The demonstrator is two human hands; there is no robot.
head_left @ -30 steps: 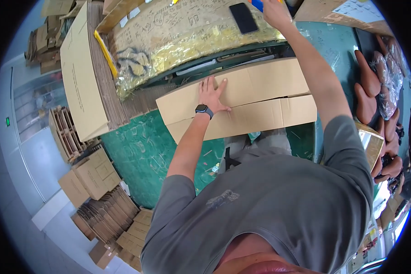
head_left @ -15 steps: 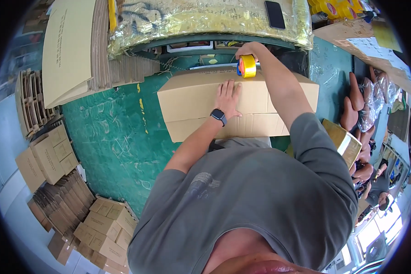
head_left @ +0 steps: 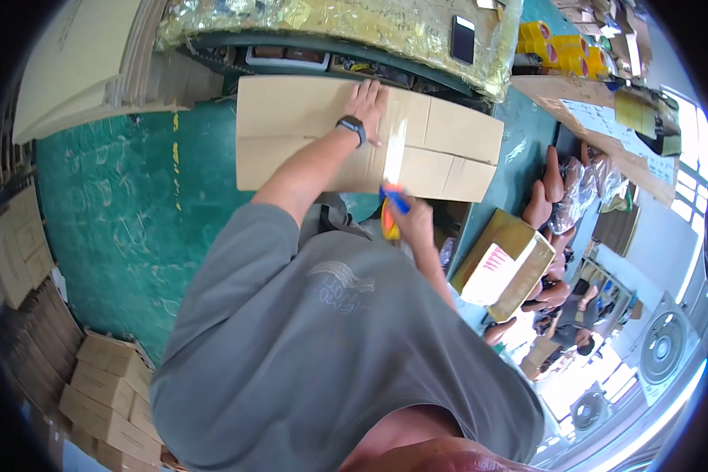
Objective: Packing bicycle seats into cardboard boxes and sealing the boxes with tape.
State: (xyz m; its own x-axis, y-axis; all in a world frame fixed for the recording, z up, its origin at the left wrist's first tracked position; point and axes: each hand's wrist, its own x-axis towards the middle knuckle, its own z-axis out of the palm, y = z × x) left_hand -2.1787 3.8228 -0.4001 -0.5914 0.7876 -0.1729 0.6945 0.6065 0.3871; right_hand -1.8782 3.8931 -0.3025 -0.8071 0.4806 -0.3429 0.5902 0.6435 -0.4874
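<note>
A long brown cardboard box [head_left: 291, 110] lies in front of me with its flaps folded over. My left hand [head_left: 367, 106] rests on the top with fingers stretched out, left of a shiny strip of clear tape [head_left: 396, 138]. That strip runs from the far side across the top to the near edge. At this near edge my right hand [head_left: 417, 223] grips a tape dispenser [head_left: 395, 198] with a blue body and a yellow roll. Motion blurs the dispenser a little, and the fingers wrapped round it are partly hidden.
Beyond the box stands a bench [head_left: 338, 27] covered in plastic film, with a phone [head_left: 463, 39] on it. Stacked flat cardboard [head_left: 79, 71] rises at the left. A taped carton [head_left: 480, 244] is at the right, near brown leg-shaped pieces [head_left: 553, 177]. A person [head_left: 570, 318] is farther back.
My right hand has pulled the dispenser from the box's far side to its near edge, and a tape strip now crosses the top. The left hand stays on the box. The view has shifted.
</note>
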